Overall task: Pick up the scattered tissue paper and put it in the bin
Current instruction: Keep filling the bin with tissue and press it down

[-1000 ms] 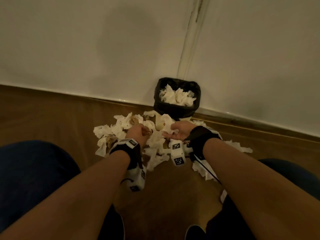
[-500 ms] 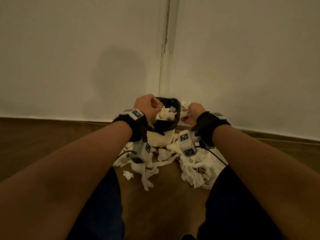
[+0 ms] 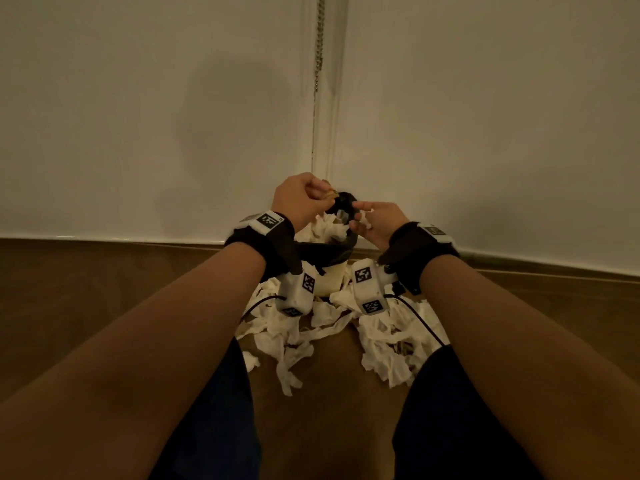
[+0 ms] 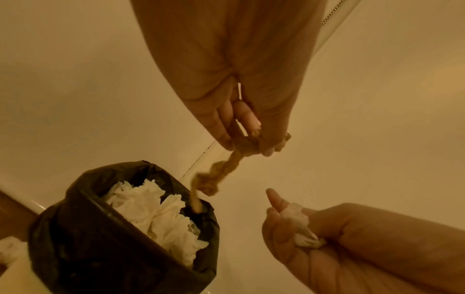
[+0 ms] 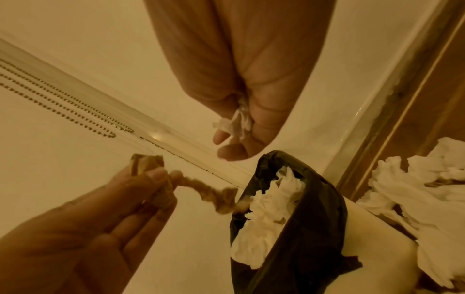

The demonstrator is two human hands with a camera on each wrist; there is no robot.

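While we crouch facing the corner, both of our hands are raised over the bin, which stands at the middle of the head view against the white wall. Our left hand sits just left of the bin's mouth, its grip pinching a twisted brown strip of tissue between thumb and fingertips; in the left wrist view the strip hangs down and its lower end reaches the rim of the black liner. Our right hand is just right of the bin, its fingers curled around a small crumpled white tissue held against the palm, with the forefinger sticking out.

White tissue in the bin is heaped up to the rim. More scattered tissue paper lies on the wooden floor below the bin, in the lower middle of the head view, spreading between our dark-clothed knees. A bead chain hangs along the corner strip in the upper middle of the frame. Black straps with white marker blocks ring both wrists, with thin cables trailing downward.
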